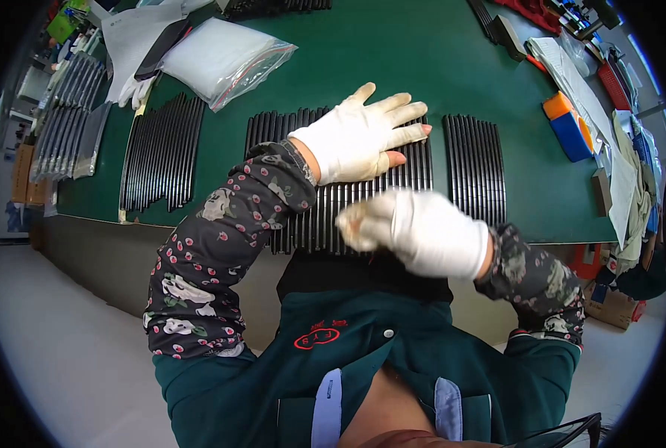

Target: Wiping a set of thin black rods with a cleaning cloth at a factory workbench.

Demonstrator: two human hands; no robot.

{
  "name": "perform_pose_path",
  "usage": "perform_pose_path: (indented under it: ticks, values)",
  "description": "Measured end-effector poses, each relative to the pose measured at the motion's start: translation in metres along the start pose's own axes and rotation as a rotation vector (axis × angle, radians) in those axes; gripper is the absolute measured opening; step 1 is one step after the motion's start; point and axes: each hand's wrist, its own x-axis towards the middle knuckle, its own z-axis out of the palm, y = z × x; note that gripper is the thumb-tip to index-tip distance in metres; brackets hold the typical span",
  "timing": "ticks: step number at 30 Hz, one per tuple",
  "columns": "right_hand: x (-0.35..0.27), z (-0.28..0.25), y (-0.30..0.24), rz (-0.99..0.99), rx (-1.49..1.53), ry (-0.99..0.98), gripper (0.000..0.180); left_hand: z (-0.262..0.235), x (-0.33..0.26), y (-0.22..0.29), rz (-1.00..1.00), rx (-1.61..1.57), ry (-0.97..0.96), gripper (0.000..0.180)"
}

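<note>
A row of slim black rods (pixel 325 213) lies side by side in front of me, its near ends reaching the table's front edge. My left hand (pixel 359 138), in a white glove with the thumb tip and one fingertip bare, rests flat across the rods with fingers spread. Just nearer to me, my right hand (pixel 430 231), also gloved and slightly blurred, is closed around a crumpled off-white cloth (pixel 357 226) over the same rods. To the right is a narrower group of black rods (pixel 475 168); another group (pixel 165 153) lies to the left.
The green table (pixel 392 56) carries a clear zip bag (pixel 224 60) with white contents at the far left. Bagged rods (pixel 67 123) are stacked at the left edge. On the right sit a blue-and-orange box (pixel 570 127), papers (pixel 572 71) and a small grey block (pixel 600 192).
</note>
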Motion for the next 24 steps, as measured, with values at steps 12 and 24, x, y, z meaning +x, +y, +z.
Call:
perform_pose_path:
  ticks: [12, 24]
  values:
    - [-0.012, -0.017, -0.033, 0.071, 0.063, -0.481, 0.023, -0.001, 0.001, 0.002, -0.001, -0.004, -0.046, 0.057]
    - [-0.040, -0.034, -0.023, -0.068, 0.255, -0.180, 0.017, -0.007, 0.003, -0.001, 0.014, 0.017, -0.102, 0.060]
